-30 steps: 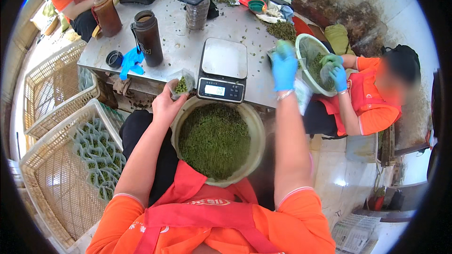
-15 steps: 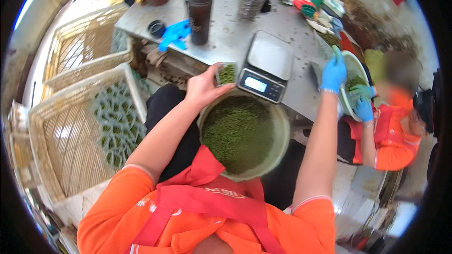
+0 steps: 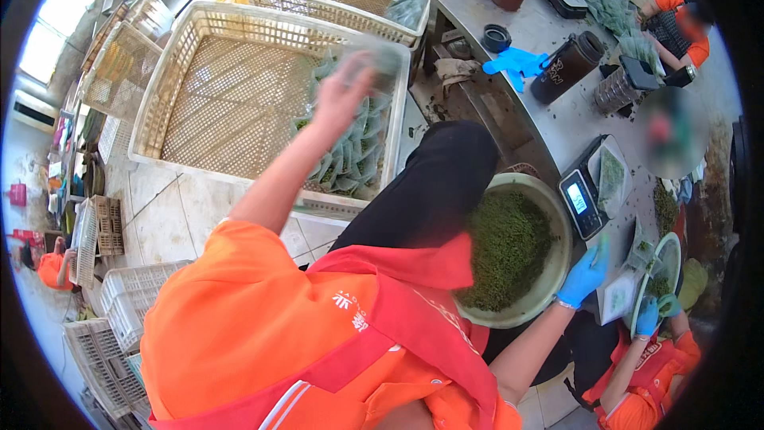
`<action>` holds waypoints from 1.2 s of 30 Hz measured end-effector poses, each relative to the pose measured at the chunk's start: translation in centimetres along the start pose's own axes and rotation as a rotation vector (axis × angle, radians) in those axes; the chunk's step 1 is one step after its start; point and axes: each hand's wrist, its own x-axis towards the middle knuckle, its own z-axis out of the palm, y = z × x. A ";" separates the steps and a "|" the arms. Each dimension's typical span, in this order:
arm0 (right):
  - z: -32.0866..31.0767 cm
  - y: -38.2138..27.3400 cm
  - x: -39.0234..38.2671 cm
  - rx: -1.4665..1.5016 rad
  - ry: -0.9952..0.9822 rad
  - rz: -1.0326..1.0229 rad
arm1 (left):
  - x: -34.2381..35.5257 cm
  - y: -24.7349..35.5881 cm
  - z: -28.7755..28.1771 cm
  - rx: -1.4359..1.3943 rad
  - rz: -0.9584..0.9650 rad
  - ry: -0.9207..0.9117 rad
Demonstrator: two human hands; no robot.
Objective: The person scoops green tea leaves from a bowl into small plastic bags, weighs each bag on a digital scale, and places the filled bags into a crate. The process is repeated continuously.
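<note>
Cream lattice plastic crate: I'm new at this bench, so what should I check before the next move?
1. Bare left hand over the cream lattice plastic crate: ok.
2. Translucent plastic bag secure in its grip: cannot tell, blurred.
3. Filled clear bag lying on the black digital scale: ok.
4. Lit display on the scale: ok.
5. Blue-gloved right hand free of the scale: cannot tell.

The left grip (image 3: 344, 97) (blurred) hangs over bags (image 3: 348, 158) in a crate (image 3: 227, 103).
</note>
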 end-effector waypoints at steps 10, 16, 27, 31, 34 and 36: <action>4.3 -1.5 -6.7 0.409 -0.327 0.264 | -0.6 -17.7 -12.2 0.706 -0.517 0.034; 4.0 -1.4 -8.4 0.158 -0.490 0.196 | -2.5 -20.4 -7.7 0.704 -0.492 -0.302; 9.1 0.8 -13.6 -0.201 -0.725 0.338 | -2.2 -4.3 1.9 0.282 0.251 -0.121; 8.8 0.2 -12.5 0.164 -0.511 0.503 | -5.1 4.8 10.7 0.072 0.670 -0.523; 6.3 -2.6 -10.9 0.478 -0.415 0.577 | -9.8 9.0 16.4 -0.132 0.580 -0.921; 4.7 -4.8 -10.0 0.718 -0.390 0.632 | -12.6 9.7 19.3 -0.129 0.483 -1.098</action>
